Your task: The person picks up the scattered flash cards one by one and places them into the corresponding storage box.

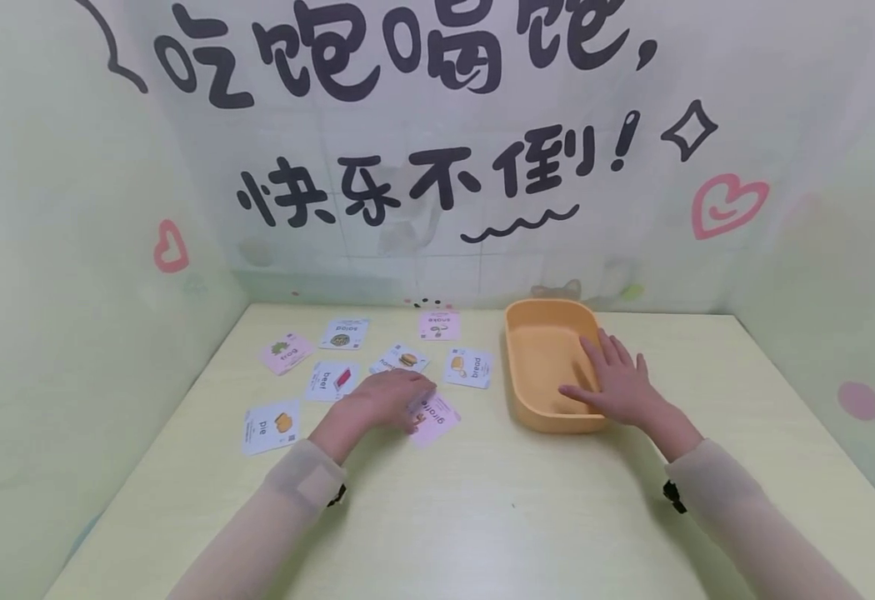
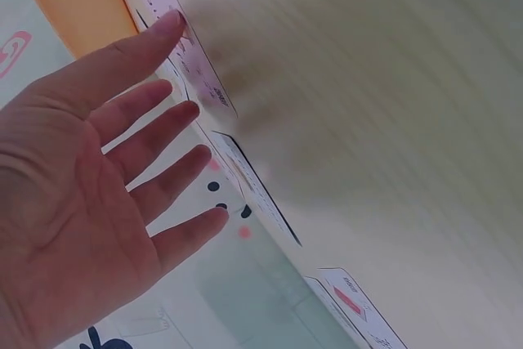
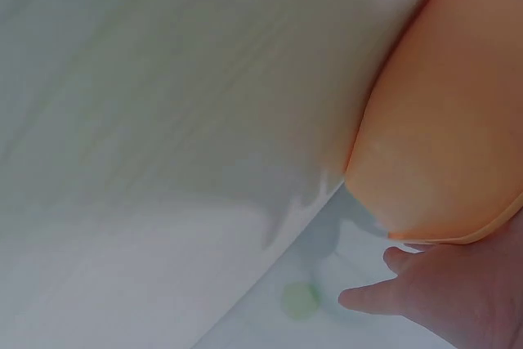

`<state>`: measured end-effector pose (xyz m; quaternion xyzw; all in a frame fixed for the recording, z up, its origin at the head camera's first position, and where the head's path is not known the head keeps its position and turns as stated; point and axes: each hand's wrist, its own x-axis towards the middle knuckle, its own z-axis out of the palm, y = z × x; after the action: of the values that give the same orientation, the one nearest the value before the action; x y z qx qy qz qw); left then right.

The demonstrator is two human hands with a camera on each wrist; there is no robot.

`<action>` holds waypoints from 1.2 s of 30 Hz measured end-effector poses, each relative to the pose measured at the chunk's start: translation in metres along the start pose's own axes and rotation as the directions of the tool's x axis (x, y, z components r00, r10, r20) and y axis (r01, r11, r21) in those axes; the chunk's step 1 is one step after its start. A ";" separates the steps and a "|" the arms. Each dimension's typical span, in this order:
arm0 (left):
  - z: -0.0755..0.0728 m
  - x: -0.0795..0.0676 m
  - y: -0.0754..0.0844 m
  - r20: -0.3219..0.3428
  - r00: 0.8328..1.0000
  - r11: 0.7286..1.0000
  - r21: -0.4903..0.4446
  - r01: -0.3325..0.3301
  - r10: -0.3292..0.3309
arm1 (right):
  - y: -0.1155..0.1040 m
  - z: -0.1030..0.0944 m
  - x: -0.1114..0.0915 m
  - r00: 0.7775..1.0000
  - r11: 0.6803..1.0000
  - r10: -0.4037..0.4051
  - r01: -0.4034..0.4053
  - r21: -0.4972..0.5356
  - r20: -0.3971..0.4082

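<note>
My left hand (image 1: 387,396) hovers over the pink giraffe card (image 1: 441,419), hiding part of it and the lower edge of the hamburger card (image 1: 406,359). Its fingers are extended and loosely spread in the left wrist view, with nothing between them; the thumb overlaps the pink card (image 2: 208,87) there. On the other side, my right hand (image 1: 621,385) is over the right rim of an orange plastic bin (image 1: 546,354), fingers spread, thumb reaching over the inside. The right wrist view shows straight fingers beside the bin wall (image 3: 449,136).
Other cards lie face up: bread (image 1: 468,367) beside the bin, snake (image 1: 439,326) at the back, then salad (image 1: 344,333), frog (image 1: 286,352), beef (image 1: 332,381) and pie (image 1: 271,427) to the left. Pale walls (image 1: 437,275) bound the wooden table (image 1: 482,517) at back and sides.
</note>
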<state>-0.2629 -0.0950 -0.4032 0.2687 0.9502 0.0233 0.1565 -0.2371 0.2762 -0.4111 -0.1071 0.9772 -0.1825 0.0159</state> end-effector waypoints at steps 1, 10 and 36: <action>0.000 0.000 0.000 0.003 1.000 1.000 0.005 -0.001 0.001 | -0.003 0.002 0.001 1.000 1.000 -0.006 0.006 -0.003 -0.002; -0.001 -0.001 0.000 0.008 1.000 1.000 0.008 -0.006 0.006 | -0.008 0.009 0.003 1.000 1.000 -0.007 0.007 -0.019 -0.008; -0.005 0.007 0.009 0.044 0.997 0.998 -0.021 0.059 -0.058 | -0.009 0.010 0.003 1.000 1.000 0.009 -0.010 -0.030 -0.021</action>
<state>-0.2659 -0.0837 -0.3991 0.2396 0.9536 0.0237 0.1805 -0.2375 0.2636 -0.4166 -0.1008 0.9804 -0.1689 0.0050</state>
